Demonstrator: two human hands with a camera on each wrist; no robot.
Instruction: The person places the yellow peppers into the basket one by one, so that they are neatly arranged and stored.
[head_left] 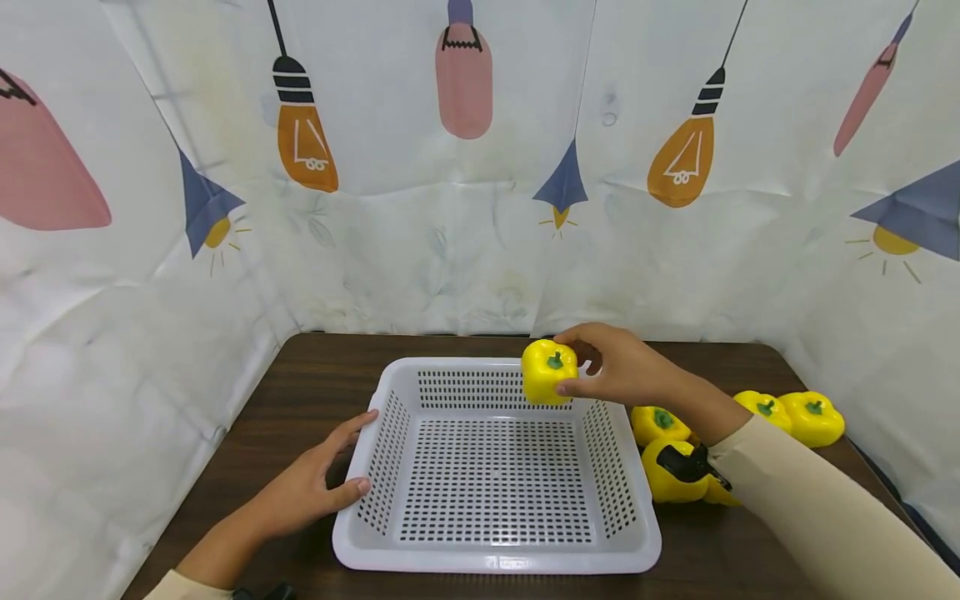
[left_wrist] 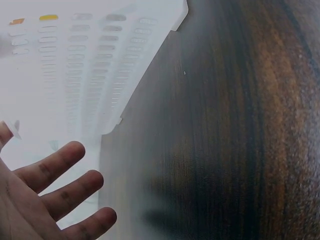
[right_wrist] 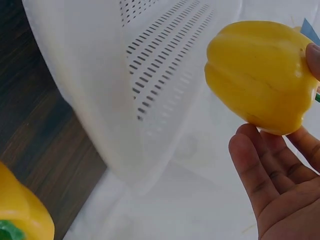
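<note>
A yellow bell pepper (head_left: 545, 372) with a green stem is pinched between the thumb and fingers of my right hand (head_left: 618, 367). It is held up over the back right part of a white perforated plastic basket (head_left: 495, 560). From the right wrist view, the pepper (right_wrist: 257, 75) sits at the fingertips, its smooth side facing the camera. My left hand (head_left: 300, 483) is at the basket's left rim, thumb and fingertips touching it. Its fingers (left_wrist: 75, 187) look spread and nearly straight in the left wrist view. No pepper shows inside the basket.
Several more yellow bell peppers lie right of the basket on the dark wooden table (head_left: 315, 375); one pepper (head_left: 671, 475) is partly behind my right wrist strap. Another pepper (head_left: 812, 419) lies farther right. A white printed cloth (head_left: 450, 250) hangs behind and beside the table.
</note>
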